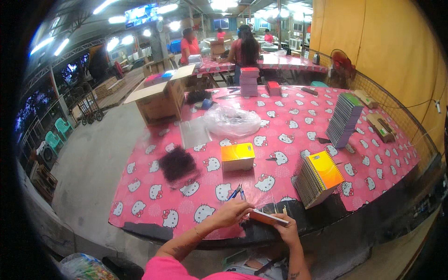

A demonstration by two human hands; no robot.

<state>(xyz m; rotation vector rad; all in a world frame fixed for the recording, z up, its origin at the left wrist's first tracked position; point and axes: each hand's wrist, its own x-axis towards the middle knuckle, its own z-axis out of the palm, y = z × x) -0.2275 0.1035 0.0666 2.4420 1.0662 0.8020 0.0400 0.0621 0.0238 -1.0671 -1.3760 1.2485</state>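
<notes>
- Holding a thin booklet (269, 217) close in front of the body, just above the near edge of the pink-covered table (151, 220), the person has both hands at it; I take it as the middle of my clock, with twelve lying across the table.
- The booklet's long axis runs crosswise, from between nine and ten o'clock down to between three and four, its right end pointing nearer the person; a narrow pale edge shows uppermost, with orange-brown below.
- The right hand (288, 228) is clamped on that right end.
- The left hand (232, 212) has its fingers bent together at the other end; from here I can't fairly tell whether they pinch it or only touch it.
- At ten o'clock, just beyond the left hand, blue-handled pliers (234, 192) lie on the cloth, and farther out that way sits a dark bristly heap (178, 164).
- At eleven stands a short yellow-topped stack (238, 158), with crumpled clear plastic (232, 120) beyond it.
- At two, a larger stack of spiral-bound notebooks (319, 179) leans slightly; a taller dark stack (344, 120) rises farther off, between one and two.
- Near twelve, a long-haired co-worker (247, 49) stands at another table (291, 60).
</notes>
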